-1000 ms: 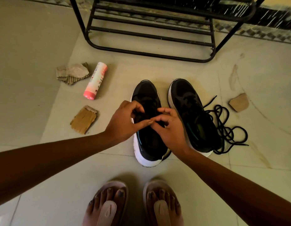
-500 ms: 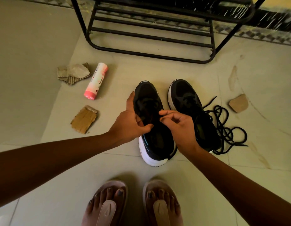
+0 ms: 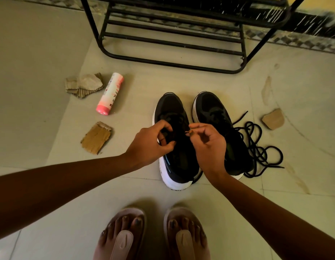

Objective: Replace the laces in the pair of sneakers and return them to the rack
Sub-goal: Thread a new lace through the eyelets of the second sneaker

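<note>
Two black sneakers with white soles stand side by side on the floor, toes pointing away from me. Over the laces of the left sneaker [image 3: 179,158] my left hand [image 3: 151,145] has its fingers curled and pinching at the lace area. My right hand [image 3: 208,143] pinches the tip of a black lace between thumb and forefinger above the same shoe. The right sneaker [image 3: 215,113] is partly hidden by my right hand. A loose black lace [image 3: 260,147] lies tangled on the floor to its right. The black metal rack [image 3: 174,44] stands beyond the shoes.
A pink and white spray can [image 3: 110,93] lies on its side at the left. Cardboard scraps lie around: one [image 3: 96,137] near my left arm, a crumpled piece [image 3: 84,85] by the can, another [image 3: 273,119] at the right. My sandalled feet [image 3: 153,235] are at the bottom.
My hands have drawn apart over the left sneaker. The right hand has turned palm up, now pinching a lace tip. The left sneaker shifted slightly between frames.
</note>
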`<state>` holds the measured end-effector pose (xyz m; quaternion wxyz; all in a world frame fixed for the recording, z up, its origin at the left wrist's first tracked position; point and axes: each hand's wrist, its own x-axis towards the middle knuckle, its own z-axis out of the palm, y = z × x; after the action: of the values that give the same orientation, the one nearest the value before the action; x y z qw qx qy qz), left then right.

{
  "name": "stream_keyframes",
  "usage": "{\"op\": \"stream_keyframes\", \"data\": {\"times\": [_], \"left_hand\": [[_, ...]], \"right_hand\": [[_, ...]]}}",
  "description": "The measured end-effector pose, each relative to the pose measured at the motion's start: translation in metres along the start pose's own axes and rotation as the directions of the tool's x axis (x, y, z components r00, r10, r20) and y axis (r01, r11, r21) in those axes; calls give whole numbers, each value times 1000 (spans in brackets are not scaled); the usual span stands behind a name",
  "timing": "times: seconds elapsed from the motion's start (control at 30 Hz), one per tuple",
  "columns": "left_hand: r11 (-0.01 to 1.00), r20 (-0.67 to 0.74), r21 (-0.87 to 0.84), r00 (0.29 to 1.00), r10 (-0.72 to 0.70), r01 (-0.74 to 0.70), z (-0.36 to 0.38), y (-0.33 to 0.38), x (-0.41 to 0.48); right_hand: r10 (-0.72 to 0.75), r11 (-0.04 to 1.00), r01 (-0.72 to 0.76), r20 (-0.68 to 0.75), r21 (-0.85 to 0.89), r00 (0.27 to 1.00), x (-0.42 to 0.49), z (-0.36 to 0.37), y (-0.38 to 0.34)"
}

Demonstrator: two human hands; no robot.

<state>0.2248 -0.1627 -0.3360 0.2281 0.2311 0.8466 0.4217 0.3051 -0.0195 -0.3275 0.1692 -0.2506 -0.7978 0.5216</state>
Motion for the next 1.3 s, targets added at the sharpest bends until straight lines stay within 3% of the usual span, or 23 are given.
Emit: {"op": "stream_keyframes", "data": {"times": [0.1, 0.2, 0.27, 0.33, 0.4, 0.43, 0.47, 0.5, 0.57, 0.67, 0.8, 0.9, 0.97, 1.0, 1.03, 1.13, 1.17, 1.2, 1.3], "left_hand": [[1000, -10, -5, 1000, -7, 7, -1, 0, 1], [999, -28, -26, 999, -40, 39, 0, 1, 1], [998, -33, -38, 998, -59, 57, 0, 2, 0], [997, -28, -45, 997, -72, 70, 0, 1, 0], [997, -20, -38, 997, -74, 74, -1, -1, 0], [997, -17, -33, 997, -74, 74, -1, -2, 0], [997, -18, -27, 997, -74, 73, -1, -3, -1], [997, -19, -20, 997, -75, 74, -1, -3, -1], [997, -15, -12, 997, -72, 71, 0, -2, 0], [998, 0, -2, 998, -57, 57, 0, 1, 3], [999, 13, 19, 999, -46, 46, 0, 1, 3], [999, 23, 35, 999, -36, 35, -1, 0, 1], [999, 24, 42, 999, -34, 33, -1, 1, 2], [998, 27, 55, 999, -25, 24, -2, 2, 2], [997, 29, 72, 1000, -12, 10, -2, 4, 2], [991, 38, 129, 998, 40, -45, -5, 6, 1], [986, 40, 150, 997, 63, -68, -6, 7, 0], [981, 41, 168, 995, 87, -93, -7, 7, -1], [960, 42, 219, 985, 168, -173, -9, 9, -2]], "right_hand": [[128, 966, -110, -64, 234, 990, 7, -5, -11], [266, 791, -216, -4, 573, 964, 19, -17, -27], [370, 677, -311, 58, 667, 927, 31, -30, -35], [457, 613, -454, 178, 647, 871, 47, -48, -41], [476, 736, -553, 282, 390, 833, 64, -72, -47], [471, 844, -524, 308, 116, 827, 71, -86, -50], [472, 882, -433, 325, -189, 820, 76, -98, -53], [484, 845, -327, 343, -424, 805, 79, -109, -54], [554, 730, -238, 351, -640, 755, 81, -124, -52], [630, 608, -116, 388, -785, 673, 77, -123, -50], [696, 450, 200, 482, -870, 532, 65, -104, -62], [725, 405, 439, 575, -802, 380, 45, -82, -68], [687, 453, 518, 654, -726, 316, 31, -65, -65], [643, 493, 513, 691, -703, 329, 25, -58, -63], [583, 530, 484, 714, -696, 389, 22, -51, -60], [373, 583, 355, 629, -731, 682, 24, -39, -50], [324, 592, 322, 584, -739, 744, 25, -36, -45], [308, 611, 294, 563, -735, 767, 26, -35, -42], [388, 715, 145, 561, -684, 732, 31, -34, -35]]}}
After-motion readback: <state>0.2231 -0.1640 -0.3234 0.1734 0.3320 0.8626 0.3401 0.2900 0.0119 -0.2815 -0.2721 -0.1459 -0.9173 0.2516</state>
